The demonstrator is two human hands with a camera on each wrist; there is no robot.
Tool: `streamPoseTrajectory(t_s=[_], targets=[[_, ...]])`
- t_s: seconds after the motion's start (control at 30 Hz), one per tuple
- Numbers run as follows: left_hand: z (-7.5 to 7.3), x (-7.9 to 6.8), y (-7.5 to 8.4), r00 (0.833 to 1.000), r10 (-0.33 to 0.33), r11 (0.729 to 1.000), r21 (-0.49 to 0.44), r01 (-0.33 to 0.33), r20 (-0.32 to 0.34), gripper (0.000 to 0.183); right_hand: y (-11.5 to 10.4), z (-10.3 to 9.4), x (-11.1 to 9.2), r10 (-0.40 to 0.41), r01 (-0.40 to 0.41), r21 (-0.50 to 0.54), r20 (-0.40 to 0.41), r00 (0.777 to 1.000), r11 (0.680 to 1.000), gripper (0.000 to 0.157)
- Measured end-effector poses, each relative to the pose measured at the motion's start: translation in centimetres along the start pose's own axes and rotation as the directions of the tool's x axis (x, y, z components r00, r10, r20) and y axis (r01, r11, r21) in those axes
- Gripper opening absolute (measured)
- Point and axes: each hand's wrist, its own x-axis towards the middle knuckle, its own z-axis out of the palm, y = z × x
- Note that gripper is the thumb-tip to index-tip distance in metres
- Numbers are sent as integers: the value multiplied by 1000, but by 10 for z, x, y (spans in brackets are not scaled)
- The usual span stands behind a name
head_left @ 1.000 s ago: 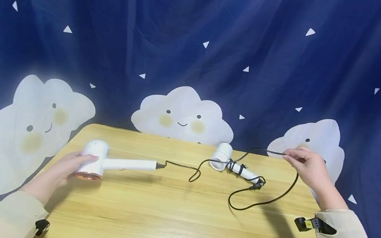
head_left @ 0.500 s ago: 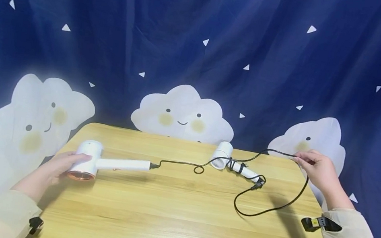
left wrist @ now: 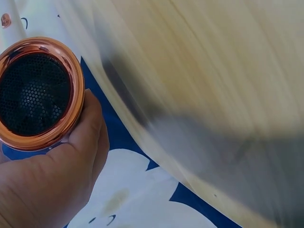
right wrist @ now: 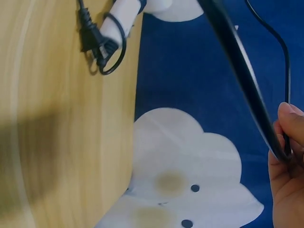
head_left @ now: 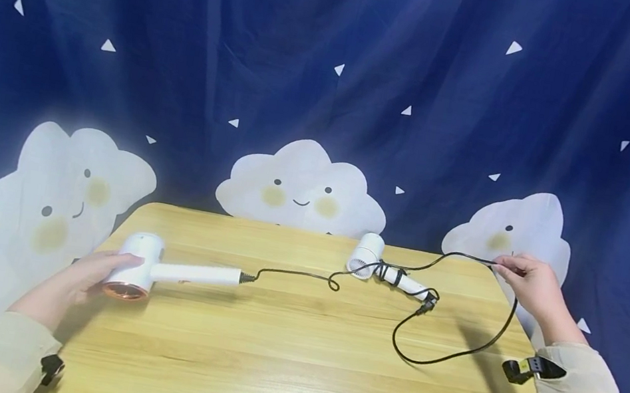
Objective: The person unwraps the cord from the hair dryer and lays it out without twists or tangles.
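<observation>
At the left, my left hand [head_left: 93,271] grips the barrel of a white hair dryer [head_left: 195,273], its handle pointing right. The dryer's copper-rimmed grille [left wrist: 35,95] shows in the left wrist view. From the handle, a black cord [head_left: 289,272] runs right through a small loop and crosses a second white hair dryer. Thumb and fingers of my right hand [head_left: 532,284] pinch this cord at the far right. Below the hand it hangs in a wide curve towards a black plug [right wrist: 90,35] by the second dryer's handle end.
The smaller second hair dryer [head_left: 365,257] lies near the back edge of the wooden table [head_left: 269,351], dark cord wound round its handle. Behind the table hangs a blue curtain [head_left: 289,38] printed with clouds.
My left hand has moved left with the hair dryer. My right hand has moved right and slightly down, still pinching the cord. The cord's small loop has shifted and become smaller.
</observation>
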Motion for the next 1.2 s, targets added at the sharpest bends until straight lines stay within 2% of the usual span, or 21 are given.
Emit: streamPoseTrajectory(t_s=[0.13, 0.3, 0.53, 0.73, 1.03, 1.2], targets=[[-7, -2, -2, 1000, -1, 1000, 7, 1, 28, 35, 10, 0, -3, 43, -43, -18, 15, 999, 999, 10], [-13, -3, -5, 1000, -14, 999, 37, 13, 25, 40, 19, 0, -8, 84, -83, -32, 38, 996, 996, 12], [-19, -3, -10, 998, -55, 996, 66, 56, -15, 48, 31, 6, -16, 103, -101, -33, 74, 992, 994, 12], [-24, -4, -14, 996, -87, 995, 49, 88, -35, 42, 41, 11, -20, 126, -123, -33, 109, 986, 992, 13], [-25, -8, -15, 990, -141, 990, 23, 142, -15, 44, 58, 20, -26, 180, -177, -35, 194, 964, 984, 17], [-28, -12, -17, 987, -161, 986, 49, 161, -12, 46, 68, 25, -32, 198, -200, -17, 253, 947, 980, 18]])
